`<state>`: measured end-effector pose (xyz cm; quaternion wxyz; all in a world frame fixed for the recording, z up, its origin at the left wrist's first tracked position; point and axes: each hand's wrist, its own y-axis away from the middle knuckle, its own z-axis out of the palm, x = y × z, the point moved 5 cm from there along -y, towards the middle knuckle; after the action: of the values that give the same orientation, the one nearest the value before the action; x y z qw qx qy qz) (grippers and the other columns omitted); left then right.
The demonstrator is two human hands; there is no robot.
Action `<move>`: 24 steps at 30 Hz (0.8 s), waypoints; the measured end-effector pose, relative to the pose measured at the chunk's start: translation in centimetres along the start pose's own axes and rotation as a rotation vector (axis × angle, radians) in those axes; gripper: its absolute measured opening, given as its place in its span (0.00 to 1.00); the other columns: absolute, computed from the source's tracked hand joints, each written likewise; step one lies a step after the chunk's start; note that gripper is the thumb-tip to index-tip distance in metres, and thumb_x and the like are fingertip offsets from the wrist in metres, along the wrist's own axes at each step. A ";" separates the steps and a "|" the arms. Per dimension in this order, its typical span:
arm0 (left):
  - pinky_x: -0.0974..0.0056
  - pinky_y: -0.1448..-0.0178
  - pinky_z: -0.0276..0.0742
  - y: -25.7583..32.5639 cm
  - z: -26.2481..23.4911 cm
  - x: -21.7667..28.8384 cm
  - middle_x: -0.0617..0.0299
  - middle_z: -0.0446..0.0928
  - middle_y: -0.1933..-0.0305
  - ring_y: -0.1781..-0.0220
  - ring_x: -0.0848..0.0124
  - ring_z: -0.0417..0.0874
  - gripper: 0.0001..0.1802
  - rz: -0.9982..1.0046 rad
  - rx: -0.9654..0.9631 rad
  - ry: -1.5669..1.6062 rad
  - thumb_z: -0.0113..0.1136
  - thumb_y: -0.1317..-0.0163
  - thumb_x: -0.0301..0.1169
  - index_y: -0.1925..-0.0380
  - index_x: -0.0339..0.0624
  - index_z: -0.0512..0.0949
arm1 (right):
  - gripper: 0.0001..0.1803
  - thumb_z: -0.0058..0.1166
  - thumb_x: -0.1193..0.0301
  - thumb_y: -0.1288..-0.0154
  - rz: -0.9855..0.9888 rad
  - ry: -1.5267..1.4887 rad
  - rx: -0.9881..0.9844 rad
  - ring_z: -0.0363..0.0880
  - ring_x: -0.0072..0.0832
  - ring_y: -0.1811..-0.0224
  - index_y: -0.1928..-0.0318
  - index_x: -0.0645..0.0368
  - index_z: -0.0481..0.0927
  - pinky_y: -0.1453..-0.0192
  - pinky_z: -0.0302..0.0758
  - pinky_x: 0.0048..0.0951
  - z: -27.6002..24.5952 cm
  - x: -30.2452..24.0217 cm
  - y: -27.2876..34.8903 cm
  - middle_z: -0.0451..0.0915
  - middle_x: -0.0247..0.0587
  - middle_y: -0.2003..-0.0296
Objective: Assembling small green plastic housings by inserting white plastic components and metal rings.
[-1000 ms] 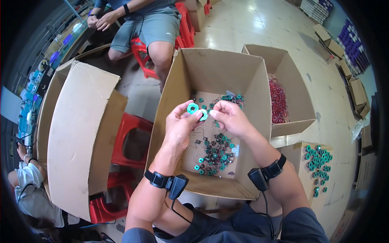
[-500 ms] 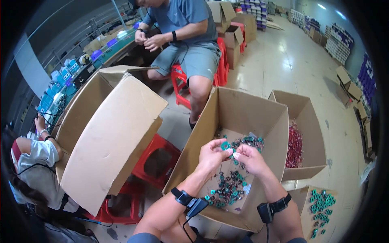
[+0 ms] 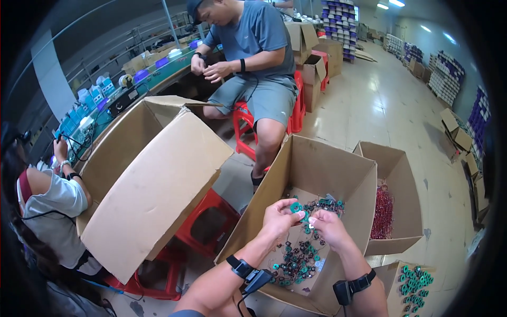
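Note:
Both my hands are raised over a large open cardboard box (image 3: pixel 334 158). My left hand (image 3: pixel 279 218) pinches a green ring-shaped part (image 3: pixel 297 207) between thumb and fingers. Close beside it, my right hand (image 3: pixel 331 228) is closed in a pinch, and a small white bit shows at its fingertips; what exactly it holds is too small to tell. Below my hands, a pile of small green and dark round parts with thin wires (image 3: pixel 298 261) lies on the box's bottom. My hands hide some of the pile.
A narrower box (image 3: pixel 396 164) with red wired parts (image 3: pixel 382 214) adjoins on the right. More green rings (image 3: pixel 414 288) lie on cardboard at lower right. A tall carton (image 3: pixel 158 185) and red stools (image 3: pixel 206 222) stand left. A co-worker (image 3: pixel 259 63) sits ahead; another person (image 3: pixel 53 206) works at left.
The view has tilted upward, so the scene sits lower. My right fingertips have drawn slightly apart from the left ones, and a white bit now shows there. The green ring stays in my left hand.

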<state>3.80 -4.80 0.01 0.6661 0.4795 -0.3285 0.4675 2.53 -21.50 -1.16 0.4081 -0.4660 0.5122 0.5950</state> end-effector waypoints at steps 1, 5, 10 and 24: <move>0.65 0.58 0.86 0.0 0.1 -0.1 0.59 0.81 0.62 0.62 0.70 0.85 0.25 -0.001 -0.004 0.002 0.67 0.44 0.16 0.45 0.35 0.72 | 0.05 0.56 0.71 0.32 0.042 -0.011 0.062 0.68 0.14 0.71 0.66 0.58 0.76 0.65 0.67 0.20 -0.5 0.5 0.0 0.73 0.25 0.73; 0.65 0.57 0.86 -0.3 0.4 -0.2 0.59 0.82 0.62 0.63 0.71 0.84 0.26 -0.016 -0.047 -0.042 0.67 0.44 0.17 0.45 0.35 0.72 | 0.06 0.53 0.72 0.30 -0.098 -0.022 -0.039 0.67 0.14 0.74 0.67 0.56 0.75 0.69 0.64 0.17 0.9 -0.7 0.0 0.73 0.25 0.74; 0.65 0.57 0.86 0.5 0.9 0.3 0.59 0.81 0.63 0.63 0.71 0.84 0.25 -0.042 -0.085 -0.040 0.66 0.43 0.16 0.45 0.35 0.73 | 0.06 0.54 0.71 0.30 -0.090 0.120 0.152 0.63 0.12 0.77 0.67 0.56 0.75 0.74 0.60 0.17 -1.0 -0.4 -0.3 0.71 0.24 0.76; 0.66 0.57 0.86 0.3 0.8 -0.2 0.59 0.82 0.62 0.62 0.71 0.85 0.24 -0.038 -0.029 -0.018 0.65 0.43 0.16 0.45 0.37 0.74 | 0.07 0.53 0.71 0.31 0.108 -0.017 0.021 0.62 0.12 0.79 0.68 0.55 0.75 0.77 0.57 0.17 -0.4 -1.0 0.7 0.72 0.24 0.76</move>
<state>3.41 -5.57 0.15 0.6785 0.4802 -0.3322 0.4457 2.11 -21.99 -0.09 0.3847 -0.4283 0.5393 0.6146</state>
